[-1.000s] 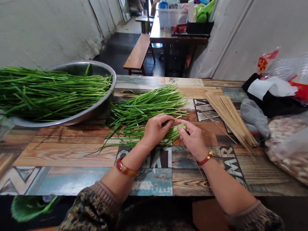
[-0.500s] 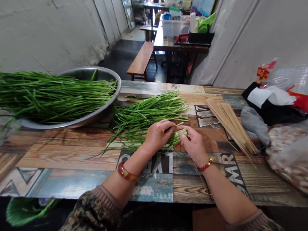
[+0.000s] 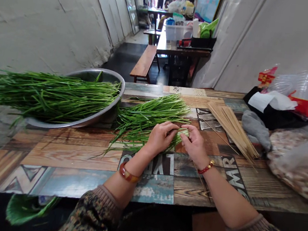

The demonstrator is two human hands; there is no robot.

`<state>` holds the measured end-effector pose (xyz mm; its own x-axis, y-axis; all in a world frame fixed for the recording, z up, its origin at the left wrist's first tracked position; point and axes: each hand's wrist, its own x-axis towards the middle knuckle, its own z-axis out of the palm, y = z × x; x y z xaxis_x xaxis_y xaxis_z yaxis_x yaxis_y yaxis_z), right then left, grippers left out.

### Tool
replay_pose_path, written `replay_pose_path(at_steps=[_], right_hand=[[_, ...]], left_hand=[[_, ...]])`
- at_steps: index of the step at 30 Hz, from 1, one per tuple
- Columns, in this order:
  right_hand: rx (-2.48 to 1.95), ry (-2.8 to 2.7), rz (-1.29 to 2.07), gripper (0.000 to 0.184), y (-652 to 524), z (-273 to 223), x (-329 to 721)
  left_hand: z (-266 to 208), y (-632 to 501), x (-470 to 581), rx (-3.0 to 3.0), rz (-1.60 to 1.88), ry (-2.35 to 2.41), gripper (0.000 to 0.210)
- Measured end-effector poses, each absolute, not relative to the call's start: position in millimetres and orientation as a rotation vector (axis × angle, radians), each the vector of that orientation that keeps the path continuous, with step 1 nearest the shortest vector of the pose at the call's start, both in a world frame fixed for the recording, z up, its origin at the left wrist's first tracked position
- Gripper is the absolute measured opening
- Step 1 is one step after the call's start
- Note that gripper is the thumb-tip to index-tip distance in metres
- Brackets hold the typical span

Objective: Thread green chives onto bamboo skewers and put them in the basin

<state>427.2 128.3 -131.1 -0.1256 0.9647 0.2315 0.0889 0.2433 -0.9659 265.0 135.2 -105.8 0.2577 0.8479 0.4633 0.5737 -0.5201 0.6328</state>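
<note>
My left hand (image 3: 162, 136) is closed around a small bunch of garlic chives, fingers bent over the stalks. Opposite it, my right hand (image 3: 194, 145) pinches the pale cut ends of the chives (image 3: 183, 132) between thumb and fingers. Just beyond both hands lies a loose pile of green chives (image 3: 155, 108) on the table. A fan of thin bamboo skewers (image 3: 232, 127) rests right of my right hand, and a few thin sticks (image 3: 201, 178) lie below my right wrist. The exact grip of the fingertips is partly hidden.
A steel basin (image 3: 122, 90) heaped with long chives stands on the left. On the right are a grey cloth-like item (image 3: 256, 129), a black bag (image 3: 292, 120) and a clear bag of pale pieces (image 3: 295, 160). Behind are a bench (image 3: 145, 61) and another table (image 3: 185, 51); people are farther back.
The view has shifted slightly, so the scene sits a little lower and to the right. My fingers have moved slightly at the chives' pale ends.
</note>
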Motion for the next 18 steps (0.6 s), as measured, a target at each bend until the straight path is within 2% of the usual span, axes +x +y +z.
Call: replay_pose_path(at_steps=[12, 18], right_hand=[[-1.079, -1.434, 1.116, 0.024, 128, -133, 426], [-1.171, -1.628, 1.109, 0.026, 127, -134, 430]], left_hand=[[-105, 135, 263, 2.238, 1.071, 1.253, 0.02], [-103, 151, 232, 2.12, 1.243, 1.577, 0.021]])
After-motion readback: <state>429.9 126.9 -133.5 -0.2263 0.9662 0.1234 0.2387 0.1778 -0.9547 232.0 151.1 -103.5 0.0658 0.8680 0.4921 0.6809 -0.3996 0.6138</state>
